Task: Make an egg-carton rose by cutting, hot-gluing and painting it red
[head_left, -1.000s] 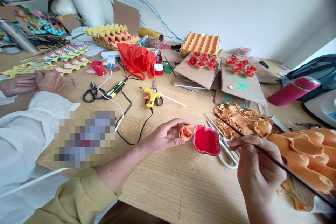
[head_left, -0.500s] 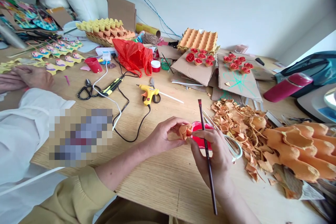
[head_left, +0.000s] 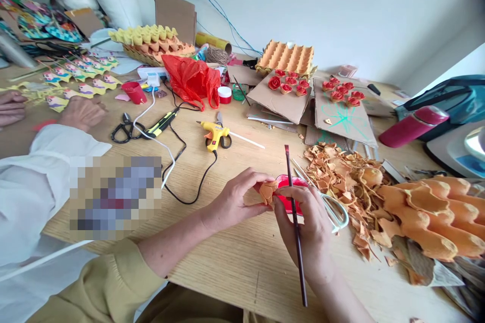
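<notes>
Between thumb and fingers, my left hand (head_left: 242, 197) pinches an unpainted orange egg-carton flower (head_left: 268, 193). My right hand (head_left: 308, 227) holds a dark-handled paintbrush (head_left: 296, 232) slanting across it, bristles pointing up and away. Its thumb and forefinger also touch the flower's right side. Behind the fingers sits a dish of red paint (head_left: 290, 186), partly hidden. Pale green scissors (head_left: 335, 214) lie just right of my right hand. Farther back, red-painted flowers (head_left: 290, 81) stand on a cardboard sheet (head_left: 275, 98), and more red flowers (head_left: 343, 92) stand on a second sheet (head_left: 341, 121).
Orange carton scraps (head_left: 337, 176) and an egg tray (head_left: 435, 217) cover the right side. A yellow glue gun (head_left: 215, 135), black-handled pliers (head_left: 125, 128) and cables lie ahead. A co-worker's hand (head_left: 83, 112) rests near painted carton pieces (head_left: 76, 91) at left. A magenta bottle (head_left: 413, 126) lies far right.
The flower has turned in my fingers, and the brush has shifted slightly left. At left, the co-worker's hands have moved apart, one going right toward the carton pieces.
</notes>
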The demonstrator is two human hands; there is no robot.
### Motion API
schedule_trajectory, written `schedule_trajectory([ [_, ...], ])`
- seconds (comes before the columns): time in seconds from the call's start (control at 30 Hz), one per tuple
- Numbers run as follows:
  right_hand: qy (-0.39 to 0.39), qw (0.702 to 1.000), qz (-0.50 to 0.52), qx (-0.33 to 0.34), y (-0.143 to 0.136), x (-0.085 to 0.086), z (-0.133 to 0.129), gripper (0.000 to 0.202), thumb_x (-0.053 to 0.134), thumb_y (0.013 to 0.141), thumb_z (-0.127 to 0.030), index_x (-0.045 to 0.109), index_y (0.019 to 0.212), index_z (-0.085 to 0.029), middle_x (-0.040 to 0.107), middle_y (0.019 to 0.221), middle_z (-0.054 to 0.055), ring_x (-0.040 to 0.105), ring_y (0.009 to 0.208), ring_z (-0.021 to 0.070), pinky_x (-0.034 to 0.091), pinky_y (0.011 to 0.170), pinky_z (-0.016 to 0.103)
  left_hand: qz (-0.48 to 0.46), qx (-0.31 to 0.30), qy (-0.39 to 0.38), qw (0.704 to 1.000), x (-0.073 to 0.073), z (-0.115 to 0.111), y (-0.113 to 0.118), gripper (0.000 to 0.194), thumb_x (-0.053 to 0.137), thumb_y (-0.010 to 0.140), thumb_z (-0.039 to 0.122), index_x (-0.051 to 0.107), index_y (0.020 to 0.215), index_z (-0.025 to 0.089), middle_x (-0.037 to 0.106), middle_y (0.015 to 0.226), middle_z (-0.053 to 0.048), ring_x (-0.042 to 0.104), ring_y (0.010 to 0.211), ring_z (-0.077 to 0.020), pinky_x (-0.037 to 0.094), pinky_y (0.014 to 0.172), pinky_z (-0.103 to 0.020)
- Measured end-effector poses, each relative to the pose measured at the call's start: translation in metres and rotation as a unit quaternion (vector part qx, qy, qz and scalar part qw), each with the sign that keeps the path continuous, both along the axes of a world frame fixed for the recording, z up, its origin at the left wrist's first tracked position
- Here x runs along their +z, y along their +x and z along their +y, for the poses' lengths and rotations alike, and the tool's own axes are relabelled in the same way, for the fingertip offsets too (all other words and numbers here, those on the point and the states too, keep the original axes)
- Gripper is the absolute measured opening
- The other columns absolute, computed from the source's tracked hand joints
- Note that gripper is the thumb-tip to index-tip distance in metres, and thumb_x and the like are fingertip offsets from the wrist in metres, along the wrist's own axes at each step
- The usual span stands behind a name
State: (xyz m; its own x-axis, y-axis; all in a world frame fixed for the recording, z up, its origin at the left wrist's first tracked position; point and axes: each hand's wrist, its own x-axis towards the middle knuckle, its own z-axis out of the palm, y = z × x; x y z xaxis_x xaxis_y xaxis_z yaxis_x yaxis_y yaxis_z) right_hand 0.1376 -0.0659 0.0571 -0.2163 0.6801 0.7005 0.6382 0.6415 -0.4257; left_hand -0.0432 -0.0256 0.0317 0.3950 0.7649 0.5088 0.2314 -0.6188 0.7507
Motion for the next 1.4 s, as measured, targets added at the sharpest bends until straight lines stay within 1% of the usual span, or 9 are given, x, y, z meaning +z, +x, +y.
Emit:
schedule_trajectory([
  [0.23, 0.012, 1.0, 0.006, -0.017, -0.003, -0.006, 0.0, 0.024, 0.062, 0.091, -0.005, 0.058, 0.107, -0.022, 0.068, 0.093, 0.004, 0.062, 0.085, 0.0203, 0.049, 0.079, 0.036, 0.003, 0.006, 0.028, 1.0, -0.003, -0.003, 0.002, 0.041, 0.076, 0.085, 0.026, 0.058, 0.121, 0.021, 0.065, 0.107, -0.006, 0.063, 0.097, -0.0187, 0.051, 0.086, -0.03],
  [0.33, -0.007, 1.0, 0.024, -0.014, -0.002, -0.005, -0.001, 0.023, 0.061, 0.09, -0.004, 0.057, 0.102, -0.023, 0.066, 0.091, 0.002, 0.06, 0.08, 0.0184, 0.048, 0.077, 0.035, 0.002, 0.007, 0.019, 1.0, -0.003, -0.003, 0.002, 0.042, 0.077, 0.084, 0.026, 0.058, 0.122, 0.021, 0.065, 0.106, -0.006, 0.063, 0.097, -0.0188, 0.051, 0.086, -0.03],
  [0.47, -0.024, 0.998, 0.054, -0.015, 0.003, -0.002, -0.003, 0.022, 0.061, 0.09, -0.006, 0.055, 0.101, -0.023, 0.065, 0.092, 0.001, 0.061, 0.081, 0.0168, 0.049, 0.074, 0.032, -0.007, 0.003, -0.015, 1.0, -0.002, 0.0, 0.0, 0.044, 0.078, 0.084, 0.025, 0.06, 0.124, 0.021, 0.066, 0.109, -0.007, 0.063, 0.098, -0.0192, 0.053, 0.086, -0.03],
  [0.6, -0.015, 0.992, 0.097, -0.073, 0.013, -0.005, 0.0, 0.019, 0.064, 0.089, -0.01, 0.057, 0.098, -0.024, 0.066, 0.091, 0.0, 0.064, 0.081, 0.0166, 0.05, 0.072, 0.031, -0.038, -0.009, -0.054, 0.998, -0.002, 0.002, -0.001, 0.045, 0.078, 0.084, 0.022, 0.061, 0.125, 0.021, 0.066, 0.114, -0.008, 0.065, 0.104, -0.0199, 0.055, 0.088, -0.03],
  [0.73, -0.038, 0.978, 0.173, -0.109, 0.026, -0.01, 0.006, 0.013, 0.067, 0.088, -0.018, 0.057, 0.096, -0.023, 0.069, 0.091, 0.002, 0.068, 0.08, 0.0183, 0.051, 0.071, 0.033, -0.068, -0.021, -0.108, 0.992, -0.001, 0.003, 0.0, 0.044, 0.079, 0.082, 0.023, 0.063, 0.123, 0.02, 0.066, 0.113, -0.009, 0.066, 0.104, -0.0201, 0.056, 0.091, -0.031],
  [0.9, -0.038, 0.961, 0.219, -0.164, 0.045, -0.004, 0.013, 0.016, 0.071, 0.085, -0.026, 0.057, 0.092, -0.023, 0.069, 0.086, 0.002, 0.064, 0.073, 0.0173, 0.048, 0.065, 0.032, -0.137, -0.014, -0.21, 0.968, -0.006, 0.008, -0.002, 0.042, 0.079, 0.081, 0.025, 0.062, 0.119, 0.019, 0.067, 0.118, -0.009, 0.066, 0.108, -0.0199, 0.054, 0.097, -0.032],
  [1.03, -0.028, 0.95, 0.242, -0.194, 0.058, 0.003, 0.017, 0.02, 0.073, 0.083, -0.029, 0.058, 0.094, -0.023, 0.069, 0.086, 0.001, 0.062, 0.072, 0.0173, 0.046, 0.065, 0.033, -0.184, -0.039, -0.293, 0.937, -0.014, 0.016, -0.007, 0.048, 0.081, 0.08, 0.032, 0.06, 0.121, 0.021, 0.067, 0.117, -0.007, 0.066, 0.108, -0.0192, 0.053, 0.096, -0.031],
  [1.17, -0.008, 0.945, 0.28, -0.17, 0.068, 0.011, 0.017, 0.025, 0.077, 0.079, -0.029, 0.057, 0.092, -0.023, 0.069, 0.081, 0.0, 0.064, 0.07, 0.018, 0.048, 0.065, 0.034, -0.207, -0.045, -0.321, 0.923, -0.017, 0.021, -0.01, 0.052, 0.084, 0.076, 0.035, 0.061, 0.12, 0.021, 0.067, 0.114, -0.007, 0.066, 0.104, -0.0186, 0.053, 0.093, -0.031],
  [1.4, 0.001, 0.934, 0.277, -0.224, 0.097, 0.026, 0.015, 0.029, 0.082, 0.071, -0.029, 0.06, 0.088, -0.025, 0.071, 0.081, 0.004, 0.065, 0.067, 0.0199, 0.05, 0.063, 0.037, -0.23, -0.029, -0.372, 0.899, -0.012, 0.021, -0.009, 0.051, 0.087, 0.07, 0.033, 0.064, 0.114, 0.021, 0.067, 0.12, -0.008, 0.068, 0.101, -0.0193, 0.053, 0.088, -0.032],
])
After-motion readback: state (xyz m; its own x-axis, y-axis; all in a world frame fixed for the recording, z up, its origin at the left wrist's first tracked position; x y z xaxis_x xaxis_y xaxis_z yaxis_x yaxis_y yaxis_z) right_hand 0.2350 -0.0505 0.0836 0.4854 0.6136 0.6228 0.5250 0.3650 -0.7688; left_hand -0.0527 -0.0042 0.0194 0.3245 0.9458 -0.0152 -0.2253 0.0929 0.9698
